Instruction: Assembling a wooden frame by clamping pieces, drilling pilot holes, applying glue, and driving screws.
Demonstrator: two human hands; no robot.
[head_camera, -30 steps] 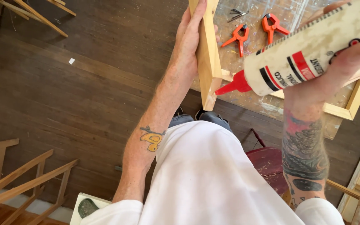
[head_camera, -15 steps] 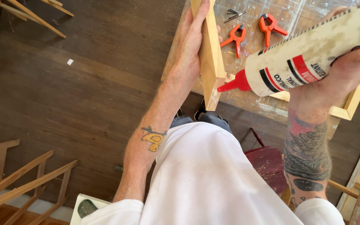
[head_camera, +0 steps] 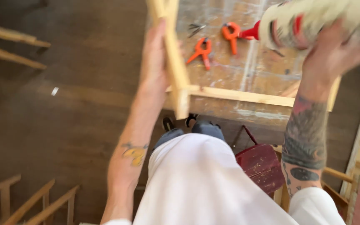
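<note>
Head view, left hand [head_camera: 155, 68] gripping wooden strip [head_camera: 175, 62] at surface [head_camera: 267, 79] near edge, right hand [head_camera: 334, 54] clasping glue bottle [head_camera: 309, 21] above orange clamps [head_camera: 201, 52].

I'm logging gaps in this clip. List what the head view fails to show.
- Glue bottle: blurred by motion, cut off by the top edge.
- Right hand: blurred, so its finger placement is unclear.
- Wooden strip at the left hand: its upper end runs past the top edge.
- Small metal tool beside the orange clamps: too small to identify.
</note>
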